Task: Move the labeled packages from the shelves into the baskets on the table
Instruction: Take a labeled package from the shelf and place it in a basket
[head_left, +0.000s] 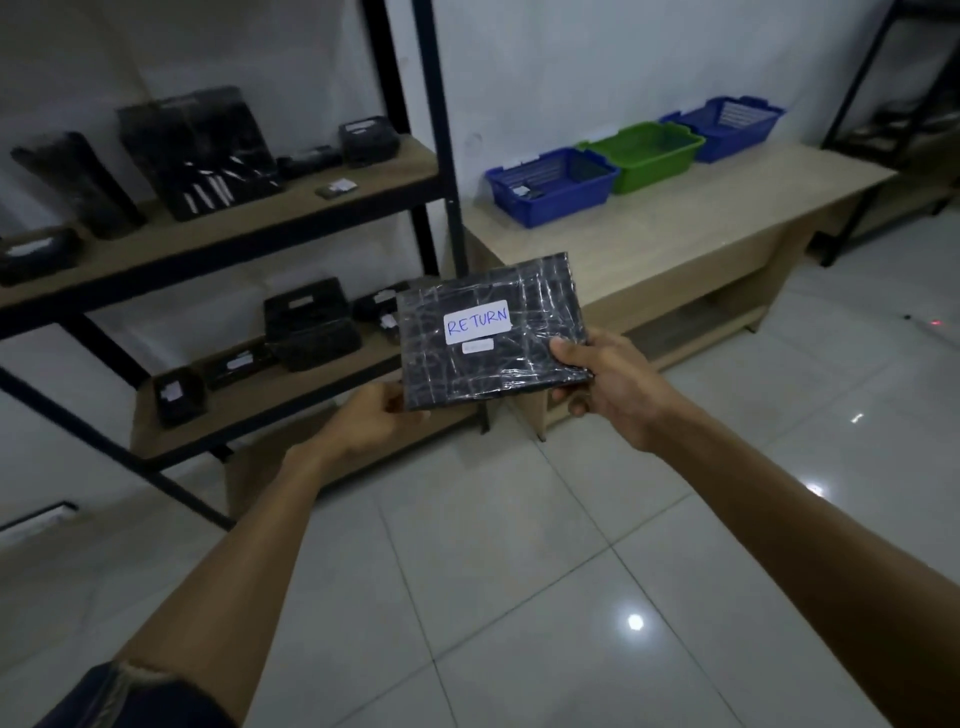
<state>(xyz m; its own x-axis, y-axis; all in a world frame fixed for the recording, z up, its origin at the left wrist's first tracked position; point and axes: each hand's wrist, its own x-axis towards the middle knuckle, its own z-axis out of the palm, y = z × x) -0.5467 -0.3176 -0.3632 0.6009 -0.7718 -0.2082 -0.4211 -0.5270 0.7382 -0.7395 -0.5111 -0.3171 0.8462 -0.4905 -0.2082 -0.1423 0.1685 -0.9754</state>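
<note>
I hold a flat black wrapped package (519, 358) in front of me, its white label reading "RETURN". My left hand (363, 421) pinches its lower left corner. My right hand (608, 384) grips its lower right edge, thumb on top. On the wooden table (727, 208) to the right stand three baskets: a near blue basket (550, 187) with something small inside, a green basket (649, 156), and a far blue basket (727, 127). More black labeled packages (309, 325) lie on the shelves (249, 223) at the left.
The black metal shelf frame (441, 135) stands between the shelves and the table. A second dark rack (893, 104) is at the far right. White glossy floor tiles (519, 571) spread below my arms.
</note>
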